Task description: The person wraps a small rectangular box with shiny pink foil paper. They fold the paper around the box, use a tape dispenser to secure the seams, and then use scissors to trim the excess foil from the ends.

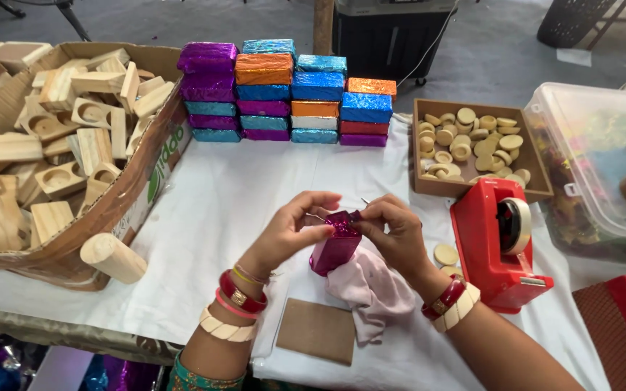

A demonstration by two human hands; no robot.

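Both of my hands hold a small block wrapped in shiny magenta foil (335, 245) over the white cloth-covered table (219, 203). My left hand (293, 224) pinches its upper left end. My right hand (393, 232) grips the upper right end, fingers pressed on the foil fold. A pale pink cloth (371, 289) lies under my right wrist. A brown cardboard rectangle (318, 330) rests near the front edge.
A stack of foil-wrapped blocks (288, 94) stands at the back. A cardboard box of wooden blocks (52, 145) fills the left, a wooden peg (112, 257) beside it. Right: a tray of wooden discs (472, 141), a red tape dispenser (498, 242), a clear plastic bin (595, 159).
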